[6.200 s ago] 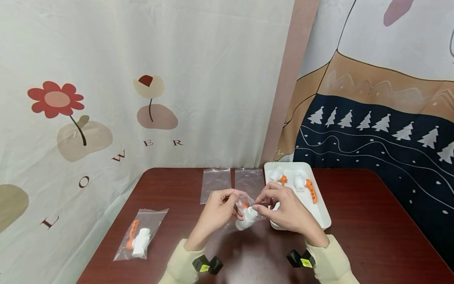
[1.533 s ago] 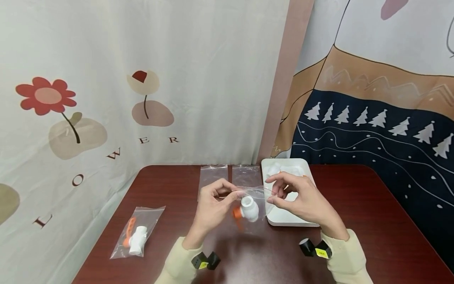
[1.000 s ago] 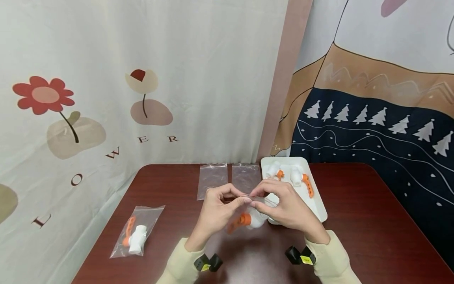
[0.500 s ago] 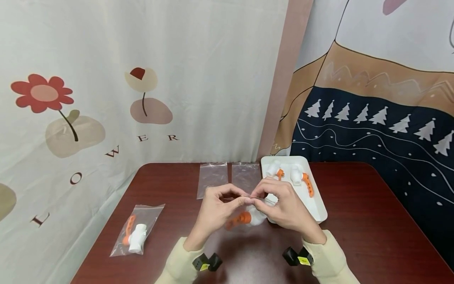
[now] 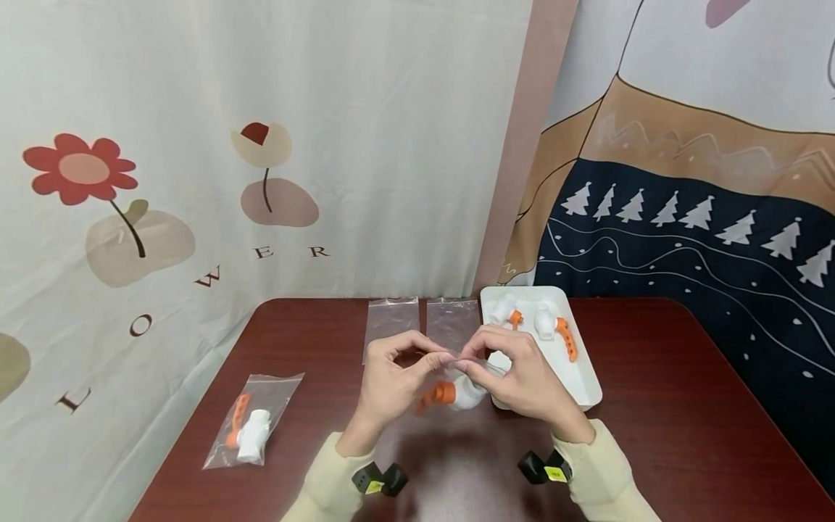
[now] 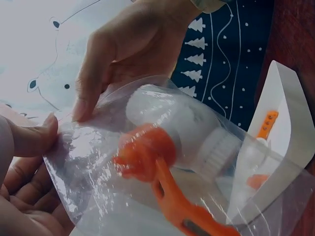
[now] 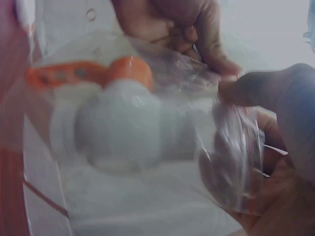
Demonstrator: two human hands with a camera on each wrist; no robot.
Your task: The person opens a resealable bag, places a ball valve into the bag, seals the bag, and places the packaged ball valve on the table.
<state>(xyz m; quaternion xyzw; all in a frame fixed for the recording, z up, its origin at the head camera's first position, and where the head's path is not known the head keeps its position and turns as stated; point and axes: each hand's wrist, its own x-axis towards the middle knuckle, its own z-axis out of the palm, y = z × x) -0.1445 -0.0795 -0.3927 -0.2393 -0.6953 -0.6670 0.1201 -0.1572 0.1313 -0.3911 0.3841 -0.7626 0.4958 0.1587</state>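
Note:
A white ball valve (image 5: 467, 394) with an orange lever handle (image 6: 182, 201) hangs inside a clear zip bag (image 6: 93, 172). Thumb and fingers of my left hand (image 5: 394, 380) pinch the bag's top edge. My right hand (image 5: 522, 373) pinches that same edge just beside it, the fingertips of both hands nearly meeting. In the right wrist view the valve body (image 7: 123, 130) shows blurred through the plastic, below the bag's seal strip (image 7: 246, 157). Whether the seal is pressed closed along its whole length I cannot tell.
On the left of the table (image 5: 313, 449) lies another bagged valve (image 5: 253, 433). Two flat clear bags (image 5: 391, 319) lie at the back edge. Behind my right hand, a white tray (image 5: 583, 380) holds two loose valves (image 5: 546, 322) with orange handles.
Earlier the hands were apart at the bag's mouth; they have since come together on its top edge. In the last half second the left hand has shifted slightly left along it.

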